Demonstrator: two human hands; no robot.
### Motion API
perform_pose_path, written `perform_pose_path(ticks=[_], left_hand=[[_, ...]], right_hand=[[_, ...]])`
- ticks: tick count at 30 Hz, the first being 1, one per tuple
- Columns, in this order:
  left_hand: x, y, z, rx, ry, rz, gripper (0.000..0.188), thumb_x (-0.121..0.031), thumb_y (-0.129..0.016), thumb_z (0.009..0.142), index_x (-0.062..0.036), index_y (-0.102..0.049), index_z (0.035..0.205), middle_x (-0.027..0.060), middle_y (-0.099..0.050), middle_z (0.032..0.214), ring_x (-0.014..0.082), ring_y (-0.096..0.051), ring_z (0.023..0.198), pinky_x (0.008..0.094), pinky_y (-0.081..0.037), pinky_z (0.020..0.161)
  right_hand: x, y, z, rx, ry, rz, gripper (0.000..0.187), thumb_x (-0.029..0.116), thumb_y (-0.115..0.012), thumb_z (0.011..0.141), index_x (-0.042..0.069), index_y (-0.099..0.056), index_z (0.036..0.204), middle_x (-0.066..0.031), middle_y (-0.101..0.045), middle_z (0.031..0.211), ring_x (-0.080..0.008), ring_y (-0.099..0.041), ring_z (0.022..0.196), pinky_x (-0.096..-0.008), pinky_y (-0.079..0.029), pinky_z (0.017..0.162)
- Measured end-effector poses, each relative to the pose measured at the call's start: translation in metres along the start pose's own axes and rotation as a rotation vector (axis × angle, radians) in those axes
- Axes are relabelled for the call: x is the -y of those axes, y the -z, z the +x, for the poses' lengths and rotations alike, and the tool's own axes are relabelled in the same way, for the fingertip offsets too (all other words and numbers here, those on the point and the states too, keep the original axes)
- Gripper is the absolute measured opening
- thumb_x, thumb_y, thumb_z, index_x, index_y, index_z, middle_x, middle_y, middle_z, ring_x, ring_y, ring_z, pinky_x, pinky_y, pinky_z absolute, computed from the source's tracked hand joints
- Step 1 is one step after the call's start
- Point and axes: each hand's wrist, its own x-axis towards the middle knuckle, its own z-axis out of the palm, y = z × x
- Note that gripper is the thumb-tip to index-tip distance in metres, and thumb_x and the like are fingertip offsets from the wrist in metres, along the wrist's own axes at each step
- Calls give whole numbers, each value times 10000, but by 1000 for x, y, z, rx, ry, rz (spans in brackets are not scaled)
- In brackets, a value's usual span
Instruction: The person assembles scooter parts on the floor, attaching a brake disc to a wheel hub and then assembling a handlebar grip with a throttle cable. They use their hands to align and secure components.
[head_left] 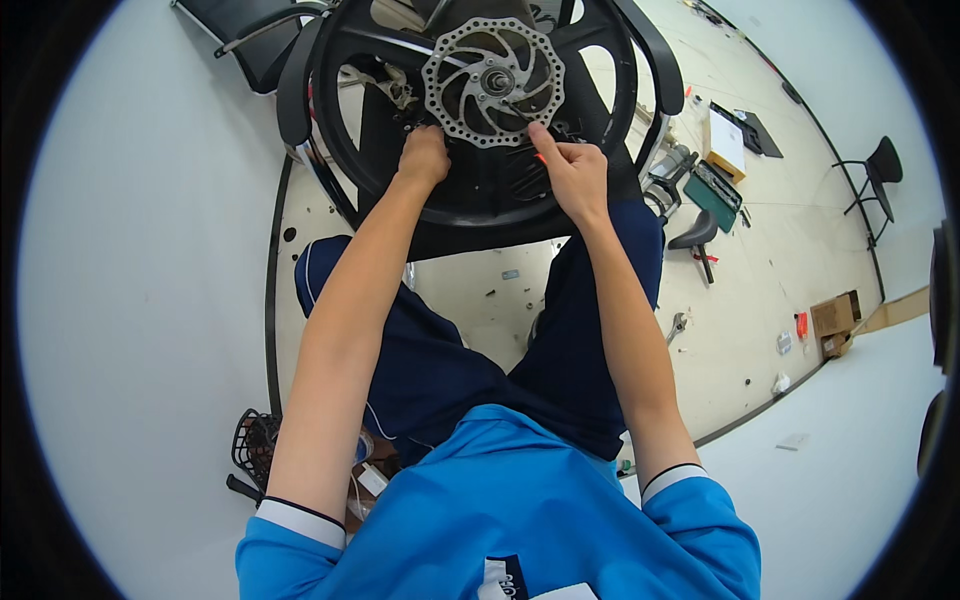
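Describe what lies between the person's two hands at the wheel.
Between the left hand and the right hand lies the lower edge of the silver disc, with part of the black wheel beneath it, as the head view shows.

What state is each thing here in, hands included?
Wheel, lying disc side up
Brake disc, mounted at the wheel's middle
Left hand, curled, by the disc's lower-left edge
Right hand, curled, thumb at the disc's lower-right edge
Bike seat, on the floor, post attached
Wrench, lying on the floor
Small chair, standing
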Motion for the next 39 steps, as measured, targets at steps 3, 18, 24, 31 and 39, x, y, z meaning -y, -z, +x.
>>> perform_pose_path(ticks=[3, 18, 24, 31, 39], left_hand=[[-7, 8, -5, 76, 7, 59, 226, -115, -690, 784, 3, -696, 977, 264, -640, 1087, 421, -624, 1039, 449, -530, 898], [-50, 106, -93, 46, -108, -548, 249, -169, -707, 720, 40, -741, 850, 157, -719, 735, 211, -709, 666, 286, -555, 683], [-62, 103, -100, 23, -144, -670, 183, -137, -694, 724, 17, -735, 815, 130, -712, 707, 198, -698, 643, 286, -551, 670], [-67, 97, -114, -74, -239, -834, 145, -48, -712, 756, 18, -732, 883, 102, -715, 791, 159, -707, 665, 251, -546, 640], [-109, 132, -82, -437, -523, -683, 118, 14, -705, 831, 13, -716, 948, 92, -707, 906, 162, -689, 742, 247, -534, 667]], right_hand=[[-6, -6, 0, -41, 24, 23, 672, 503, -696, 886, -66, -545, 560, 33, -336, 460, -59, -330, 481, -276, -262, 469], [11, 7, -5, -48, 134, -190, 649, 508, -654, 891, -69, -588, 602, -198, -499, 491, -347, -452, 446, -402, -387, 504], [-7, 3, 12, -3, 95, 0, 677, 488, -680, 885, -77, -523, 548, -98, -342, 420, -156, -328, 424, -367, -303, 454], [-6, 20, 23, -101, 129, 167, 663, 443, -675, 915, -46, -475, 514, -21, -334, 443, -75, -321, 450, -304, -266, 447], [8, 32, 4, 176, -128, 946, 396, 378, -421, 1063, 101, -411, 780, 26, -285, 663, -109, -301, 588, -261, -297, 559]])
